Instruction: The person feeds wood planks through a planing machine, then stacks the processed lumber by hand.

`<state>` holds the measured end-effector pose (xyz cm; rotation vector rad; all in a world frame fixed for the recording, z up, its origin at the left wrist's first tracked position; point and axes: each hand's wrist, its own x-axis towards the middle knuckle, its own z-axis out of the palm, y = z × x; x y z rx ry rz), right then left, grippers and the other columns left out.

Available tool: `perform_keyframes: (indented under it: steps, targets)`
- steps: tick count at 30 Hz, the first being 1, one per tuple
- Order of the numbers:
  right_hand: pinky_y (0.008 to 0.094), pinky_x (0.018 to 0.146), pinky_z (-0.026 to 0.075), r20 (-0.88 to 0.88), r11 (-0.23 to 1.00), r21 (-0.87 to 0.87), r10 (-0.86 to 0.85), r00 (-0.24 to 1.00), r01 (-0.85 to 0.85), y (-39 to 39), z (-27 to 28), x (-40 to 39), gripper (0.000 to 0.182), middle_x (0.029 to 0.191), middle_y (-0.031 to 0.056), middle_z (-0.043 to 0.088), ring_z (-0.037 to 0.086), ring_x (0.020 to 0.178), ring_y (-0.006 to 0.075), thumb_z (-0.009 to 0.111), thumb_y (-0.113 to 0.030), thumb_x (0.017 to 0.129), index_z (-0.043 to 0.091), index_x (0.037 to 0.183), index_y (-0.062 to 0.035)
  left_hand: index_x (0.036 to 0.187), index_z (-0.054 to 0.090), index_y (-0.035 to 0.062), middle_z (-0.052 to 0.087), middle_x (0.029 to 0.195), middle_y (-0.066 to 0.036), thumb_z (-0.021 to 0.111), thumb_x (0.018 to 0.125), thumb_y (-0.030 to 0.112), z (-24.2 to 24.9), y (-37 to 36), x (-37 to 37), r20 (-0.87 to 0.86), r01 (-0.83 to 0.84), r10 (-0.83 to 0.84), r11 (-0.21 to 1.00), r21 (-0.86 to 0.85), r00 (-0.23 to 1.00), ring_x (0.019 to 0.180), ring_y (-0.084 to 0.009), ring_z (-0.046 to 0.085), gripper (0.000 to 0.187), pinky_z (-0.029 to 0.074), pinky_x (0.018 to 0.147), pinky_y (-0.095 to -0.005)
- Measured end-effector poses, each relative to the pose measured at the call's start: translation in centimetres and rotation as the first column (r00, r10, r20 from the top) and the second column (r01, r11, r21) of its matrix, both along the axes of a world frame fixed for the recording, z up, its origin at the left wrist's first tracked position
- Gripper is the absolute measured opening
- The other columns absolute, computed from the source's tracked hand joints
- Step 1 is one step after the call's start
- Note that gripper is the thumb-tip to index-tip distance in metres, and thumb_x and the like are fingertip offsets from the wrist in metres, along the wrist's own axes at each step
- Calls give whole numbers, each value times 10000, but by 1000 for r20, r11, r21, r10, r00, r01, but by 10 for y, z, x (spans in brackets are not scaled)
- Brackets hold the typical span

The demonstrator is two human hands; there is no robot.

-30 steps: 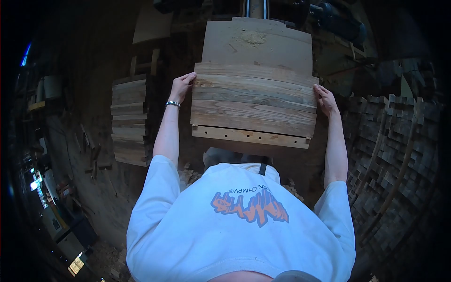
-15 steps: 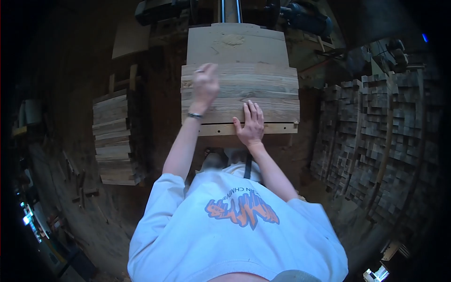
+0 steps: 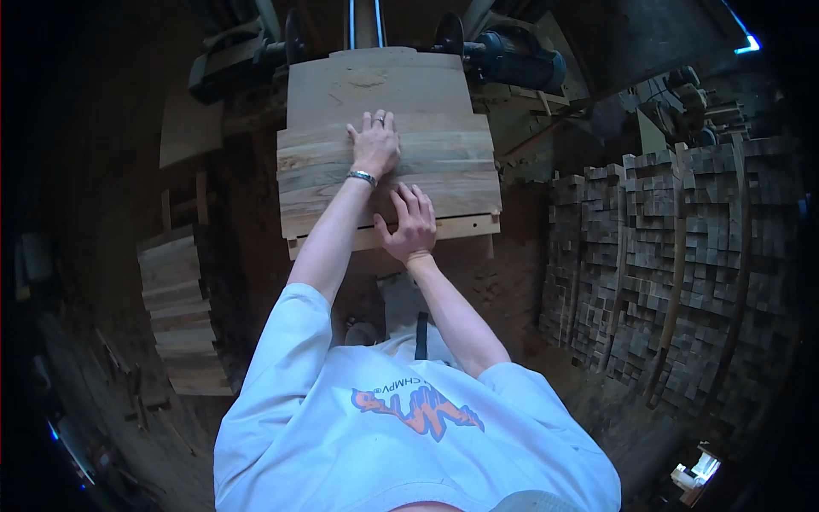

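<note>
Several wooden boards [image 3: 461, 175] lie side by side across a flat wooden panel [image 3: 418, 81] dusted with sawdust. My left hand [image 3: 375, 147] rests on the far boards with its fingers spread; a ring and a bracelet show on it. Lower down, my right hand [image 3: 409, 224] lies palm down over the nearest board, fingers apart, its heel by a pale strip with holes [image 3: 461, 227] along the front edge. Neither hand is wrapped round anything.
Two metal rails [image 3: 365, 24] run away behind the panel. A motor [image 3: 519, 61] with a round disc sits at the back right, similar machinery [image 3: 230, 72] at the back left. A board stack [image 3: 181, 307] stands left, and a tall pile of wood pieces [image 3: 653, 256] right.
My left hand has moved from the boards' left side towards their middle, its fingers now spread flat. My right hand stays at the near edge. The whole view has shifted.
</note>
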<state>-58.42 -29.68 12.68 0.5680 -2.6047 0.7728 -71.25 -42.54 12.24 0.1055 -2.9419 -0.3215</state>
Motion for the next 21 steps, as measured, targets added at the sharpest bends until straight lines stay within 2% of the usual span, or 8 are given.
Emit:
perform_keyframes:
  steps: [3,7,11,16,21]
  targets:
    - [461,1044,336,-1,1000,-20,5,1000,-5,-22,-3,-60,479,1244,118,538,455,1211,325,639,-375,755,613,1120,-65,1271,447,91,444,1323,-71,508,879,293,1,-21,-65,23,-48,48,999,-10,999,1240,-257,390,444,307,933,-666]
    - [471,1052,324,-25,998,-54,-11,1000,9,-55,-8,-144,490,1247,120,536,449,1209,336,640,-382,750,614,1119,-61,1279,439,98,462,1309,-92,439,909,298,1,-54,-154,70,-70,72,997,-37,995,1223,-277,410,421,296,924,-731]
    - [459,1037,339,-88,997,-76,-1,996,-6,-81,-13,-216,479,1222,113,550,464,1185,325,658,-390,738,629,1085,-61,1267,451,105,499,1296,-98,438,902,289,-5,-85,-243,60,-97,101,993,-60,993,1221,-299,443,408,319,915,-718]
    - [480,1040,328,-102,999,-53,-7,995,2,-98,-20,-257,498,1216,112,543,454,1196,316,625,-434,749,626,1088,-69,1281,443,107,476,1354,-97,400,910,295,4,-102,-284,63,-98,99,995,-31,993,1267,-290,418,418,270,964,-712]
    - [536,1055,284,-111,1000,4,-9,994,10,-107,-20,-283,550,1255,116,514,433,1219,317,614,-478,744,604,1134,-92,1280,445,103,463,1371,-100,392,900,285,7,-113,-311,88,-98,99,995,-17,991,1277,-305,407,425,245,981,-717]
